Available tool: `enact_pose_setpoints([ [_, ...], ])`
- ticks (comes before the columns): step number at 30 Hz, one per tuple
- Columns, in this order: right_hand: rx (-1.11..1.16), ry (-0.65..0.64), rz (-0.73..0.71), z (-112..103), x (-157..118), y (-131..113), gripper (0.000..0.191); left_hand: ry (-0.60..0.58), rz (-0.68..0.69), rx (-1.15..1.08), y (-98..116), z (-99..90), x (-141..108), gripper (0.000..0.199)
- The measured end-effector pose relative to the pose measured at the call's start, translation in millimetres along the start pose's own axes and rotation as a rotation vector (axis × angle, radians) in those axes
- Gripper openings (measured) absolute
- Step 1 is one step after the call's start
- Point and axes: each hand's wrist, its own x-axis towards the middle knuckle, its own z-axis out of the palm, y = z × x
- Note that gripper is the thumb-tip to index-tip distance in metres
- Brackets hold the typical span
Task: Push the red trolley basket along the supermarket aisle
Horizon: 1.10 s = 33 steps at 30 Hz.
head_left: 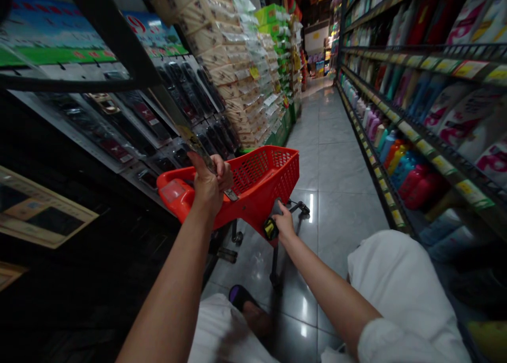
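My left hand is closed, its fingers wrapped round a long flat strip. The strip slants from the upper left down to a pale, marked tip below the fingers; its kind is unclear. In front of the cart's side, my right hand has its fingers curled at a small black-and-yellow object, perhaps a tape measure, with one finger stretched out. Behind both hands stands a red plastic shopping cart with a perforated basket and dark legs on casters.
Blister packs hang on the left, beneath a poster. Beyond them rise stacks of wrapped packages. A shelf of bottles lines the right side. The grey tiled aisle runs ahead; my white-clad knees and a dark slipper show below.
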Motion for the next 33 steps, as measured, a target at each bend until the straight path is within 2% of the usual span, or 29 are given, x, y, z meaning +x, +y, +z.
enact_pose_setpoints([
  [3, -0.113, -0.053, -0.167, 11.5, 8.3, -26.4, 0.076, 0.0, 0.012, -0.004, 1.0, 1.0, -0.8, 0.072],
  [5, -0.266, -0.125, -0.313, 12.4, 8.0, -33.7, 0.08, -0.004, 0.006, -0.003, 2.3, 2.1, -2.3, 0.073],
  [8, -0.563, -0.216, -0.479, -0.8, -4.3, -24.2, 0.088, -0.002, -0.008, -0.006, 4.5, 4.0, -5.0, 0.073],
  [11, -0.751, -0.3, -0.551, -24.0, -23.2, -0.1, 0.094, 0.001, -0.006, -0.005, 5.3, 4.6, -6.1, 0.072],
  [14, -0.774, -0.366, -0.564, -40.3, -29.6, 16.1, 0.095, 0.001, -0.008, -0.005, 4.5, 3.3, -5.4, 0.073],
  [16, -0.723, -0.338, -0.552, -41.0, -19.6, 14.3, 0.092, 0.004, -0.015, -0.01, 3.6, 2.0, -4.7, 0.073],
  [20, -0.565, -0.125, -0.481, -20.5, 25.2, -14.8, 0.087, 0.019, -0.039, -0.042, 1.9, -0.1, -4.6, 0.073],
  [22, -0.526, -0.086, -0.445, -7.6, 44.4, -30.9, 0.086, 0.016, -0.042, -0.048, 1.5, -0.5, -4.9, 0.073],
  [24, -0.549, -0.089, -0.441, 0.6, 50.8, -40.7, 0.086, 0.0, -0.031, -0.041, 1.3, -0.8, -5.2, 0.073],
  [26, -0.629, -0.119, -0.468, 1.8, 42.4, -42.3, 0.088, -0.016, -0.021, -0.034, 1.3, -1.2, -5.3, 0.073],
  [29, -0.754, -0.205, -0.514, -5.6, 11.4, -33.7, 0.087, -0.032, -0.011, -0.026, 1.4, -2.2, -5.1, 0.073],
  [33, -0.721, -0.323, -0.528, -10.7, -28.2, -22.4, 0.091, -0.034, -0.005, -0.023, 1.3, -3.3, -4.5, 0.073],
])
